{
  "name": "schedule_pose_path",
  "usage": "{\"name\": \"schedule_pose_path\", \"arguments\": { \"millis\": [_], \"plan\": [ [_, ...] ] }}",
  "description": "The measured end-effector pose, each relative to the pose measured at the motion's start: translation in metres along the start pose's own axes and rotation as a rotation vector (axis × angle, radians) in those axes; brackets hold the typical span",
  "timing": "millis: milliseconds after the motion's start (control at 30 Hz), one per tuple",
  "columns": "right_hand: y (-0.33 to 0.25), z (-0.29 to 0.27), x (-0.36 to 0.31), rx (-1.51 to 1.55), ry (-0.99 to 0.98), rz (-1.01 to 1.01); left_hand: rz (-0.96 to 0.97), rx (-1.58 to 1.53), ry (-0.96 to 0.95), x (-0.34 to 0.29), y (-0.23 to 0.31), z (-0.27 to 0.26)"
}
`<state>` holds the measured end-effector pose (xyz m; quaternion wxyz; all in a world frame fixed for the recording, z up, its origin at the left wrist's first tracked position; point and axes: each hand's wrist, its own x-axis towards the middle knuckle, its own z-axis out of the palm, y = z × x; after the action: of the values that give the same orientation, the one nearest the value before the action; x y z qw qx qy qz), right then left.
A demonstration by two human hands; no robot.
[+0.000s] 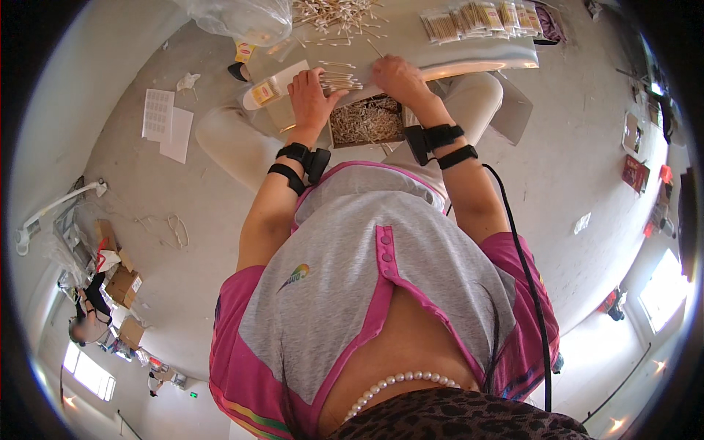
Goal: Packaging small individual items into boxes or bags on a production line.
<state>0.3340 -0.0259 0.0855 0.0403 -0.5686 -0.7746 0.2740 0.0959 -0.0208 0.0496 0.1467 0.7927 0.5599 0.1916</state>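
My left hand (314,99) curls around a small row of cotton swabs (340,78) at the table's near edge, thumb on the near side and fingers on the left. To its right, my right hand (400,78) is closed, with a single cotton swab (375,48) sticking up from its fingertips. The fingertips themselves are partly hidden. Beyond both hands lies a loose heap of cotton swabs (339,13). Below them, between my knees, an open box (402,130) is filled with many more swabs.
Several filled swab packets (480,20) lie in a row at the far right of the table (433,53). A clear plastic bag (246,16) sits far left. Left of my hand is a pack with a yellow label (264,93). White sheets (167,126) lie on the floor.
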Motion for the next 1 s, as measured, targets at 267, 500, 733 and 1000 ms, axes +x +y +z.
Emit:
{"name": "schedule_pose_path", "arguments": {
  "millis": [267, 500, 733, 1000],
  "plan": [
    [0.020, 0.020, 0.017, -0.156, 0.228, 0.380, -0.003, -0.010, -0.028, 0.001, 0.004, -0.006],
    [-0.006, 0.041, 0.030, -0.146, 0.318, 0.093, 0.021, -0.036, 0.026, 0.000, 0.002, -0.005],
    [-0.035, 0.028, 0.070, -0.099, 0.351, 0.086, -0.002, -0.017, 0.014, 0.000, 0.003, -0.002],
    [-0.038, 0.019, 0.100, -0.187, 0.403, 0.074, -0.018, -0.044, -0.008, 0.002, 0.007, -0.004]
  ]
}}
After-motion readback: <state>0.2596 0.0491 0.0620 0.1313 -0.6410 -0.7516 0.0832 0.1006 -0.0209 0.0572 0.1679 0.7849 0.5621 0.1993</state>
